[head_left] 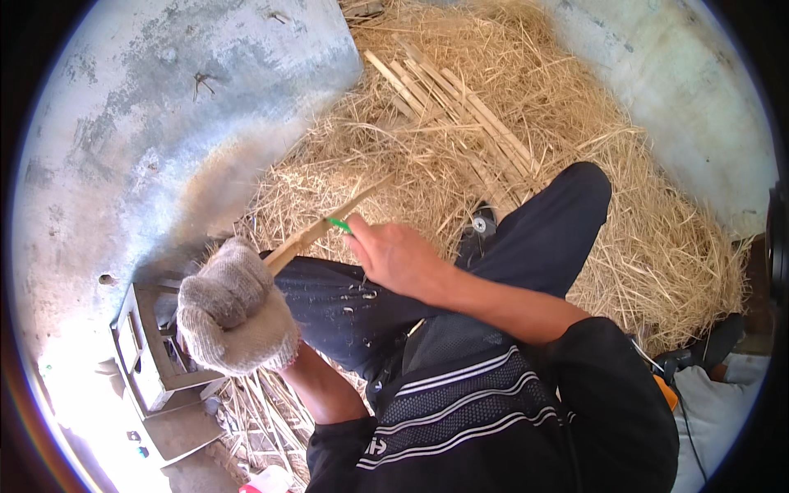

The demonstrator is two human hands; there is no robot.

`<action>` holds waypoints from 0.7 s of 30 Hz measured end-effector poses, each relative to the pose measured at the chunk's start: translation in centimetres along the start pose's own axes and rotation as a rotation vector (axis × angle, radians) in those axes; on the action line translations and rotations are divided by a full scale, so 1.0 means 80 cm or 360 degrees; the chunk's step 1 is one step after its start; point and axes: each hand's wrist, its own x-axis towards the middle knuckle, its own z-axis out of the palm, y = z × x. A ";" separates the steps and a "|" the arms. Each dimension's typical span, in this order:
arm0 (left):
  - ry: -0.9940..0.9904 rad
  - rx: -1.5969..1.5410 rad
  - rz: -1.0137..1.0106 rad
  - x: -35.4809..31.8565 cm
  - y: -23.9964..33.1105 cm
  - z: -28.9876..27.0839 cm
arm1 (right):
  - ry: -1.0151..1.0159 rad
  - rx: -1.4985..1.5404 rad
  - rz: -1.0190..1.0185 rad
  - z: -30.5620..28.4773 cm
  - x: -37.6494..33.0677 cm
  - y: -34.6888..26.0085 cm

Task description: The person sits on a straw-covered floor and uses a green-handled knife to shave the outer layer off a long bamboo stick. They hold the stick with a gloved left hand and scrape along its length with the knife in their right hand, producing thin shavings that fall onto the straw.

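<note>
My left hand (237, 312), in a thick grey-beige knitted glove, is closed round the near end of a pale bamboo strip (306, 237). The strip slants up and to the right, over my dark trousers, and narrows at its far tip. My bare right hand (399, 256) is closed on a small green tool (339, 224) that lies against the strip near its middle. Only a green piece of the tool shows; its working edge is hidden, so its exact kind cannot be made out.
Loose pale shavings (682, 246) cover the floor around my legs. Beyond my knees lies a bundle of long split strips (468, 107). Concrete walls (173, 107) rise on both sides. A small wooden stool-like frame (168, 349) stands beside my left hand, with thin strips (263, 411) lying near it.
</note>
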 end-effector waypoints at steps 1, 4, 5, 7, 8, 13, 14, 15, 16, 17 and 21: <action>0.0089 0.0015 0.0013 0.002 -0.001 0.002 | 0.0061 0.0064 -0.0083 0.003 0.005 -0.005; -0.0021 0.0019 0.0057 -0.001 -0.012 0.017 | -0.0169 -0.0322 0.0186 0.042 0.010 0.087; -0.0031 0.0050 0.0075 -0.004 -0.011 0.019 | -0.0245 -0.0437 0.0208 0.040 0.011 0.093; 0.0056 0.0092 0.0113 0.011 -0.011 0.005 | -0.0242 -0.0323 0.0225 0.054 0.007 0.091; 0.0131 0.0139 0.0082 0.012 -0.013 0.007 | -0.0248 -0.0240 0.0243 0.052 0.020 0.091; 0.0257 0.0044 -0.0003 0.016 -0.008 -0.004 | -0.0978 0.0898 0.0692 -0.010 0.056 0.091; 0.0225 0.0045 -0.0026 0.015 -0.017 0.009 | -0.0720 0.0665 0.0531 0.008 0.048 0.122; 0.0220 0.0115 -0.0016 0.013 -0.013 0.010 | -0.0697 0.0828 0.0645 0.007 0.041 0.110; 0.0172 0.0125 -0.0037 0.011 -0.012 0.012 | -0.0672 0.0992 0.0758 0.003 0.032 0.097; 0.0123 0.0127 -0.0053 0.010 -0.011 0.017 | -0.0637 0.1152 0.0867 -0.002 0.025 0.088; 0.0055 0.0083 -0.0120 0.012 -0.019 0.028 | -0.0852 0.2099 0.0978 -0.002 0.008 0.108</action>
